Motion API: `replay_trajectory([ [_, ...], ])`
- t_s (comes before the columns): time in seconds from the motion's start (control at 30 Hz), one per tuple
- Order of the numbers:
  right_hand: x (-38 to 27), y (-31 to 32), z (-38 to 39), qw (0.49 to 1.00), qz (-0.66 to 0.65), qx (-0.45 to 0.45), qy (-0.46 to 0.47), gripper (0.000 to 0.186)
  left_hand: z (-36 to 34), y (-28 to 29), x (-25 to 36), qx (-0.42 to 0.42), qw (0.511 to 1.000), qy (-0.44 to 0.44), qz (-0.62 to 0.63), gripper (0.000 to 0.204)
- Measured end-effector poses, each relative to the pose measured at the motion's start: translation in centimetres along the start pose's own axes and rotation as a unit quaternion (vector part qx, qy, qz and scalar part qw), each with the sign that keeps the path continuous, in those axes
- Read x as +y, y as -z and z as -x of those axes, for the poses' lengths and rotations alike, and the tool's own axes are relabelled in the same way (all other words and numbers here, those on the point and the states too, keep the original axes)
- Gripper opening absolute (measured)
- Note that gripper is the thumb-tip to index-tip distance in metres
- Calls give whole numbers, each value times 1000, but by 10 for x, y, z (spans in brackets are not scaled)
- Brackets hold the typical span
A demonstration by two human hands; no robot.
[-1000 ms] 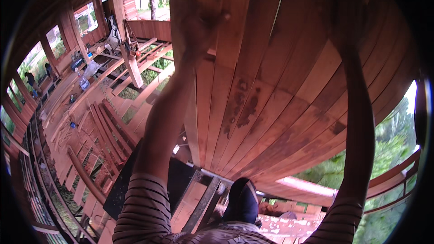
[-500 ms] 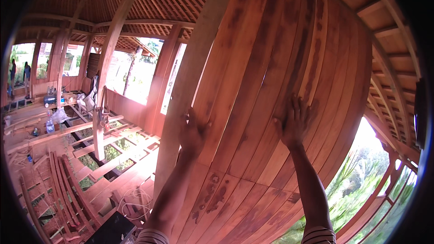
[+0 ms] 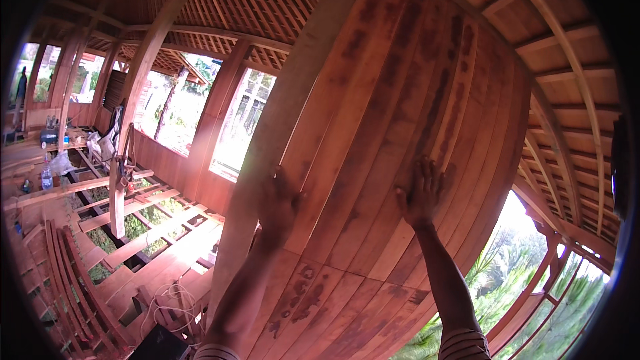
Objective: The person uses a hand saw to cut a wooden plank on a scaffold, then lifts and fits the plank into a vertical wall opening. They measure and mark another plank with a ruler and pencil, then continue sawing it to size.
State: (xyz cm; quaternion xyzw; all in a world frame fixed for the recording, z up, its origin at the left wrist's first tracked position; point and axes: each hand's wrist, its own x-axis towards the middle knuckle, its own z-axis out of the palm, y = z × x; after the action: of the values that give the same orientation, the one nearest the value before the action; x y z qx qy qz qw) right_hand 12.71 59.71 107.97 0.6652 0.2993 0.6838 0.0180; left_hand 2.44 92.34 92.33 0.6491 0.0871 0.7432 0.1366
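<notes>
Pressing flat at frame centre: left hand (image 3: 277, 203) and right hand (image 3: 420, 192), fingers spread, are bracing the plank wall (image 3: 400, 93); even pressure is probably helping.

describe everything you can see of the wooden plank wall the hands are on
The plank wall is made of long, narrow reddish-brown boards set edge to edge, running upward toward the roof rafters. Dark blotchy stains streak several boards, both high up and near the bottom. A paler, wide post runs along its left edge. It stands upright, bowed only by the lens. The left hand lies against it near that post, and the right hand presses flat on it with fingers spread.
</notes>
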Motion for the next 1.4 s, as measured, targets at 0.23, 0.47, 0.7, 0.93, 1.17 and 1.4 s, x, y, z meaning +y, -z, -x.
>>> replay_trajectory([
  [0.23,-3,-1,-2,1000,20,7,5,82,-5,5,-7,21,1000,-5,-6,84],
  [0.47,-2,-1,0,1000,16,8,5,80,-7,2,-2,68,995,-48,-54,79],
  [0.7,-3,-4,-2,1000,5,21,2,83,-5,-2,2,44,999,-12,-9,73],
  [0.93,-3,-2,-2,1000,14,21,4,83,-5,-4,7,64,998,-12,-19,65],
  [1.17,-3,-8,-2,999,38,4,1,80,-5,-9,1,33,999,-18,-15,64],
  [1.4,-2,-10,0,1000,28,7,11,83,-6,0,12,29,1000,-6,2,64],
])
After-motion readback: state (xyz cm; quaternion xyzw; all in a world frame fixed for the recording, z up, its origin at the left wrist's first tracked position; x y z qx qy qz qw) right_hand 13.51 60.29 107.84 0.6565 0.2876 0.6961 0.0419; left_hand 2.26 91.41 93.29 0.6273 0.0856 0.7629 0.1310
